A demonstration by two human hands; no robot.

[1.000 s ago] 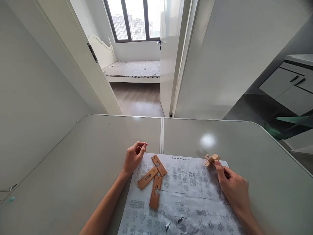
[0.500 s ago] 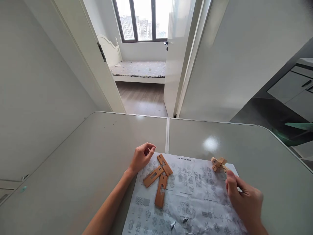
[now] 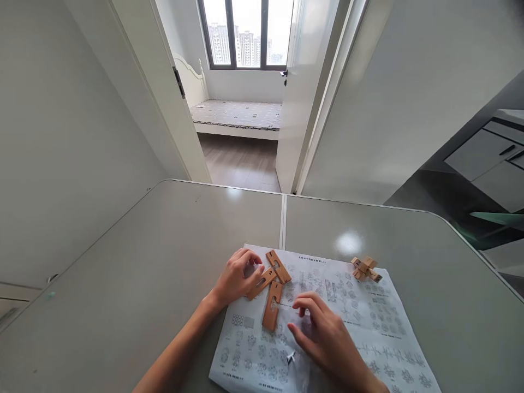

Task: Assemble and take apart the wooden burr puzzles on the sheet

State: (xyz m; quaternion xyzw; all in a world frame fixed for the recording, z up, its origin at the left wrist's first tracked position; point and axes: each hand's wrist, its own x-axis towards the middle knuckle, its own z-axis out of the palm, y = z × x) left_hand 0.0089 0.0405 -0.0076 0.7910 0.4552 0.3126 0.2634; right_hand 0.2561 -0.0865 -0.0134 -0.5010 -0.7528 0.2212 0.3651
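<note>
Several flat wooden puzzle pieces lie on a printed instruction sheet. One slotted piece marked 2 (image 3: 264,282) rests at a slant, its lower end partly behind my left hand (image 3: 238,274). That hand is curved over the piece, thumb and fingers apart, with nothing visibly gripped. Touching it are an upper notched piece (image 3: 279,267) and a lower notched piece (image 3: 272,307) marked 1. My right hand (image 3: 321,330) hovers over the sheet to the right of the lower piece, fingers spread and holding nothing. Farther right, an interlocked wooden cross-shaped puzzle (image 3: 365,269) sits at the sheet's upper right corner.
The creased sheet (image 3: 393,316) covers the near middle of a glossy grey table (image 3: 192,229). A seam (image 3: 284,218) runs across the tabletop. Beyond the far edge is an open doorway with a bed (image 3: 241,113). Walls stand to the left and ahead right.
My right hand has let go of the interlocked puzzle and moved left towards the flat pieces. My left hand has come down over the piece marked 2. The view has shifted slightly.
</note>
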